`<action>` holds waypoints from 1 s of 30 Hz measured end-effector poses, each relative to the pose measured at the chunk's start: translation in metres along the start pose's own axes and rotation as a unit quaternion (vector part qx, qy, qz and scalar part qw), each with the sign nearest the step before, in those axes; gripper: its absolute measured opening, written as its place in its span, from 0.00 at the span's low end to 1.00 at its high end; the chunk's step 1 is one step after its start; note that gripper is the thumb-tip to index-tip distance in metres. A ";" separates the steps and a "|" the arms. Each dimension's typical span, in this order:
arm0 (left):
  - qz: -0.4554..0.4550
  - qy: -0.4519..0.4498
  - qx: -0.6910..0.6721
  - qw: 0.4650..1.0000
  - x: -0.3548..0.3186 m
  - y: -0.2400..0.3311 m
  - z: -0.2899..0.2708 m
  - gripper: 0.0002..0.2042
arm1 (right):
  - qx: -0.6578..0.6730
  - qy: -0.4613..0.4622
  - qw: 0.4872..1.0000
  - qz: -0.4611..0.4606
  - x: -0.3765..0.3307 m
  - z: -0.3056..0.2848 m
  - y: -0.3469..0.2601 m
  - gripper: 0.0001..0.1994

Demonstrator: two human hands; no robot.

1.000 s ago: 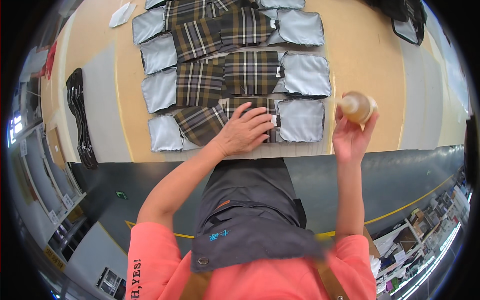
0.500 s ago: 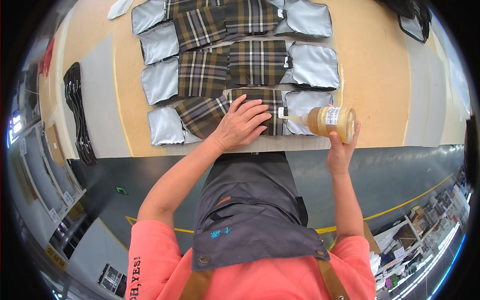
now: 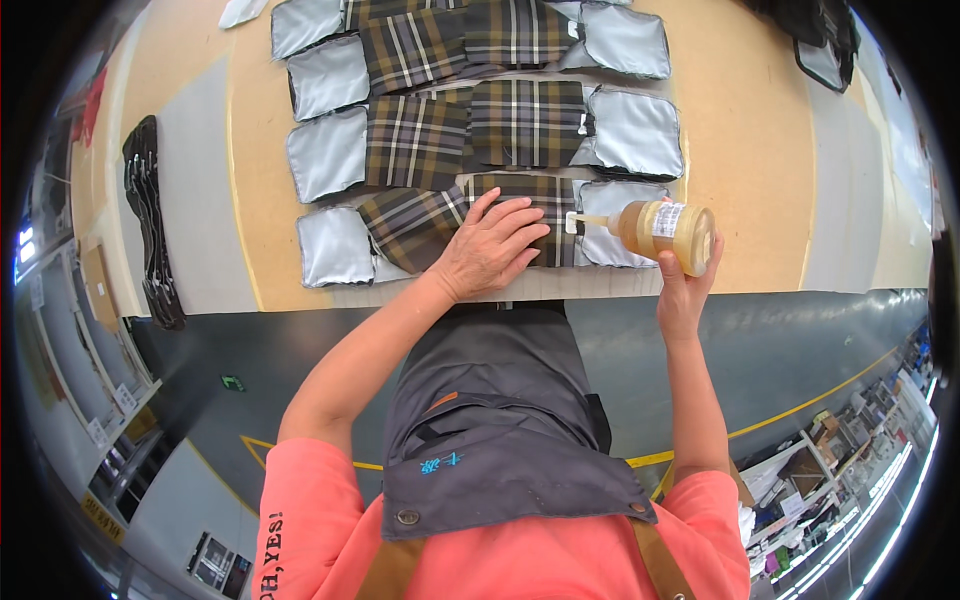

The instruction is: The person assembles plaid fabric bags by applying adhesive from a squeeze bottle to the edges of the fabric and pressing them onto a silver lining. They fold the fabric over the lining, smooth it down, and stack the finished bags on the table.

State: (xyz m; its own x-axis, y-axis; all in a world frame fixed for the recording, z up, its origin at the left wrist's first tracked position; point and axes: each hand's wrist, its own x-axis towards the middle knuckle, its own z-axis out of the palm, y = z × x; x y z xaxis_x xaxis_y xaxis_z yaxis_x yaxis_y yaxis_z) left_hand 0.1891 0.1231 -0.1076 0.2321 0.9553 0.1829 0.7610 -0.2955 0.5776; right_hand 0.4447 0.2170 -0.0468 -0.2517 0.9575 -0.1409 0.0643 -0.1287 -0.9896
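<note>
My left hand (image 3: 490,248) lies flat with fingers spread on the nearest plaid fabric piece (image 3: 556,225), close to the table's front edge. A silvery-grey lining panel (image 3: 612,250) extends from that piece's right end, and another lining panel (image 3: 335,247) from its left. In my right hand (image 3: 688,285) is a squeeze bottle (image 3: 650,232) of amber liquid, tipped on its side with its nozzle pointing left. The nozzle tip is at a small white label (image 3: 572,223) on the right edge of the plaid; whether it touches cannot be made out.
More plaid pieces with grey panels (image 3: 527,122) lie in rows farther up the table (image 3: 745,150). Black strips with metal bits (image 3: 150,220) hang over the front edge at left. A dark bundle (image 3: 820,45) sits at the far right. Shelves (image 3: 800,480) stand behind at right.
The view has shifted slightly. The nozzle has stayed by the white label, and my left hand still presses on the plaid.
</note>
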 end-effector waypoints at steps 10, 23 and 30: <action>-0.083 0.146 -0.013 0.986 -0.050 0.022 -0.039 0.20 | 0.568 0.022 0.776 0.272 0.002 -0.012 -0.006 0.34; -0.280 0.138 0.027 0.950 -0.076 0.020 -0.013 0.32 | 0.132 -0.152 0.979 -0.006 -0.007 0.172 -0.008 0.38; -0.287 0.138 -0.014 0.948 -0.083 0.021 -0.010 0.28 | 0.055 -0.211 0.976 0.005 -0.005 0.191 0.032 0.36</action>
State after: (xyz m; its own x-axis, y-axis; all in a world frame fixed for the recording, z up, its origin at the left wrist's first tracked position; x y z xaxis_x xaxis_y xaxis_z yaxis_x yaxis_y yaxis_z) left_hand 0.1799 0.0376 -0.1021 -0.3856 0.9222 0.0302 0.6966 0.2695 0.6649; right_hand 0.2633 0.1582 -0.0837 -0.6286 0.7672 -0.1276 -0.0296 -0.1876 -0.9818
